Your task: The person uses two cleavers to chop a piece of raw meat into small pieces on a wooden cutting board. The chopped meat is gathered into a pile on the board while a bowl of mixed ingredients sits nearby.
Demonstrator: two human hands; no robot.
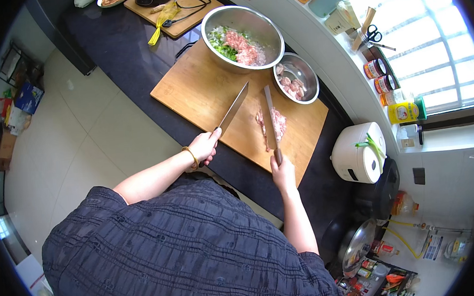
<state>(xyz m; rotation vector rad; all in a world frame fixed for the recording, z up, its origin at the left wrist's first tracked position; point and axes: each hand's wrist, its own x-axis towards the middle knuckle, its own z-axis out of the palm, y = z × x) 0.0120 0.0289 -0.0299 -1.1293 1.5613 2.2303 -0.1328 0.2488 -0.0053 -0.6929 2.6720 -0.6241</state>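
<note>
My left hand [205,147], with a bracelet at its wrist, grips the handle of a cleaver [234,109] whose blade slants over the wooden cutting board [190,86]. In my right hand [283,173] is a second cleaver [269,113], its blade over the pile of chopped meat [280,124] on the board's right part. At the board's far edge a large steel bowl [273,29] holds minced meat, chopped greens and pale chopped bits. Beside it, a smaller steel bowl [311,81] contains pieces of raw meat.
A cream rice cooker [351,152] with green onion on its lid stands right of the board. Farther right are a dark pot and a glass lid [358,243]. Jars [374,69] line the windowsill. Another board [191,26] with a cord and yellow bag lies at the far left.
</note>
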